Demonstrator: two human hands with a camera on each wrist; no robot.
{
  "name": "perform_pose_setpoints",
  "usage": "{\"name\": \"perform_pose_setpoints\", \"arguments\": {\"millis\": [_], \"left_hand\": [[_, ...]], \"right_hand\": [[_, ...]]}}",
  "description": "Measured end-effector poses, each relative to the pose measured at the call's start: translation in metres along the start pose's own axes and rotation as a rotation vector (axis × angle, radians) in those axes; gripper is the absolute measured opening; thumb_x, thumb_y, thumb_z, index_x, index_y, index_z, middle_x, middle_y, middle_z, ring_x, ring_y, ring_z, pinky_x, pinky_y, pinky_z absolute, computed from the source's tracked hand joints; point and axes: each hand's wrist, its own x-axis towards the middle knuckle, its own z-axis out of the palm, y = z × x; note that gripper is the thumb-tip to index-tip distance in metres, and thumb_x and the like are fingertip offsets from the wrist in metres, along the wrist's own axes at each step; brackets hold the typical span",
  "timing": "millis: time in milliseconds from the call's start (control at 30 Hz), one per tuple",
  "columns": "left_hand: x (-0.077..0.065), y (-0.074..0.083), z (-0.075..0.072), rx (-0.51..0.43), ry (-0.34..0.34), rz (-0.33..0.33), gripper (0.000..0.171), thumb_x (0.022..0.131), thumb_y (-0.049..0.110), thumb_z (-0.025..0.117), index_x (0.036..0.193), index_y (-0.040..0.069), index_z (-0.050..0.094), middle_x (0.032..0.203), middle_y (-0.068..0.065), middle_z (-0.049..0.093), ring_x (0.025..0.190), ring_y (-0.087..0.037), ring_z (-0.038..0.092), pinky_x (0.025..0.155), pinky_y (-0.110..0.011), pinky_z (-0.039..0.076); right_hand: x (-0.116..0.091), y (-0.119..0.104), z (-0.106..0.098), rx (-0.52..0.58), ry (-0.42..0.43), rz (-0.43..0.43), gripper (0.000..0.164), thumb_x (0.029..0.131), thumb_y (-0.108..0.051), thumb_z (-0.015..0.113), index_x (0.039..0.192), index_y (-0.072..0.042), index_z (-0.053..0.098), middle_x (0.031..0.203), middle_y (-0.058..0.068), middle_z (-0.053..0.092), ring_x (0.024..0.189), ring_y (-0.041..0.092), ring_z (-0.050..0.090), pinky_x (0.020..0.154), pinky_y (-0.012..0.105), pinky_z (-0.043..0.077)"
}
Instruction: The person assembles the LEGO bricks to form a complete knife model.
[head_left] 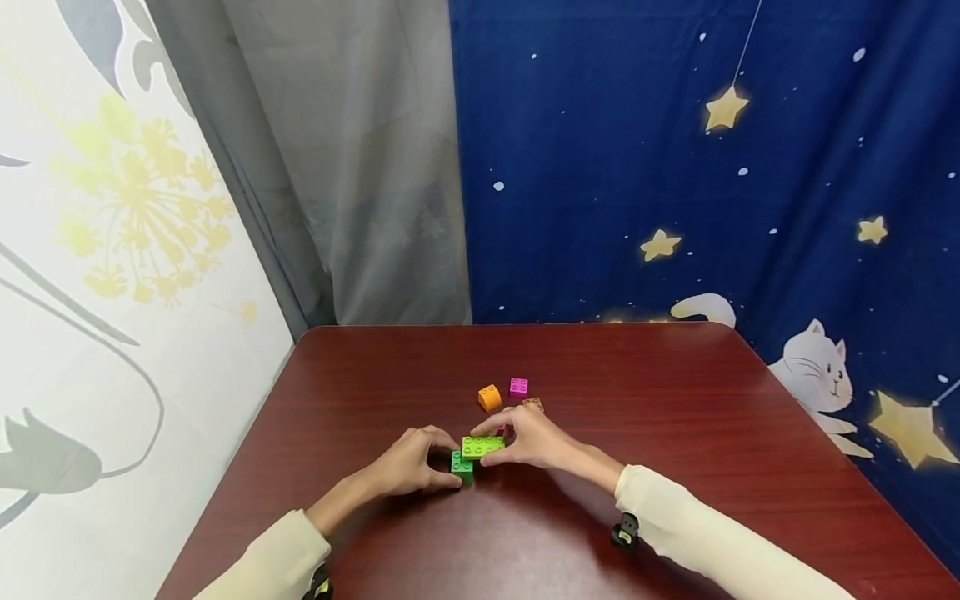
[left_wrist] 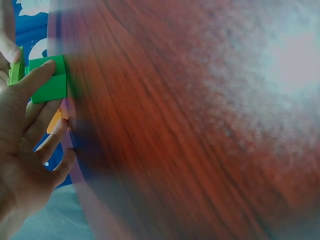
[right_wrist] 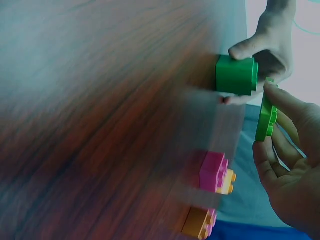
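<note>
A dark green building block stands on the table, and my left hand pinches it between thumb and fingers. In the left wrist view its thumb presses on one face of that block. My right hand grips a flat lime green building block, its studs facing up. The lime block is just above the dark green one and overlaps its right part in the head view. The right wrist view shows a gap between the lime block and the studs of the dark green block.
Beyond the hands lie an orange curved block, a magenta block and a brown-orange block. A pink block, mostly hidden behind my right hand in the head view, shows in the right wrist view. Curtains border the brown table.
</note>
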Motion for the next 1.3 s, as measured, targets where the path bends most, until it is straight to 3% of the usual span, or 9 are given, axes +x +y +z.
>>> {"name": "perform_pose_setpoints", "arguments": {"millis": [167,367,533,767,1000,1300], "left_hand": [[0.002,0.0,0.001,0.014,-0.005,-0.004,0.034,0.081,0.031,0.092,0.107,0.014,0.078,0.11,0.004,0.071,0.105,-0.015,0.066,0.089,-0.033,0.056],[0.004,0.0,0.002,0.029,0.006,-0.006,0.036,0.078,0.032,0.094,0.106,0.015,0.079,0.108,0.006,0.072,0.105,-0.013,0.066,0.09,-0.032,0.054],[0.004,0.001,0.002,0.037,0.008,-0.016,0.043,0.076,0.032,0.095,0.11,0.012,0.08,0.11,0.004,0.072,0.105,-0.014,0.066,0.089,-0.031,0.054],[0.005,0.0,0.002,0.043,0.003,-0.023,0.042,0.076,0.033,0.095,0.11,0.014,0.08,0.109,0.004,0.072,0.104,-0.013,0.066,0.089,-0.03,0.054],[0.005,-0.001,0.001,0.045,0.001,-0.022,0.039,0.076,0.033,0.094,0.107,0.015,0.08,0.109,0.004,0.073,0.104,-0.014,0.066,0.09,-0.031,0.054],[0.003,-0.002,-0.001,0.036,-0.006,-0.03,0.036,0.078,0.033,0.093,0.106,0.016,0.08,0.112,0.002,0.072,0.106,-0.016,0.066,0.09,-0.032,0.054]], "right_hand": [[0.005,-0.006,0.008,0.038,-0.029,0.014,0.034,0.083,-0.026,0.091,0.115,-0.019,0.081,0.104,-0.006,0.077,0.086,0.004,0.063,0.074,0.032,0.059],[0.008,-0.01,0.016,0.05,-0.034,-0.015,0.032,0.084,-0.024,0.09,0.114,-0.019,0.081,0.107,-0.006,0.077,0.084,0.001,0.063,0.071,0.024,0.058],[0.011,-0.011,0.022,0.016,-0.032,-0.043,0.034,0.084,-0.023,0.09,0.116,-0.017,0.081,0.108,-0.006,0.077,0.089,0.0,0.064,0.073,0.024,0.058],[0.012,-0.013,0.024,-0.012,-0.023,-0.04,0.035,0.083,-0.024,0.091,0.116,-0.016,0.081,0.109,-0.005,0.077,0.092,0.001,0.064,0.074,0.015,0.052],[0.014,-0.014,0.026,-0.011,-0.017,-0.068,0.035,0.083,-0.023,0.09,0.116,-0.015,0.081,0.109,-0.005,0.077,0.093,0.0,0.064,0.075,0.016,0.053],[0.014,-0.013,0.029,-0.091,0.009,-0.099,0.035,0.082,-0.028,0.091,0.115,-0.019,0.082,0.102,-0.008,0.077,0.088,0.0,0.061,0.073,0.014,0.048]]}}
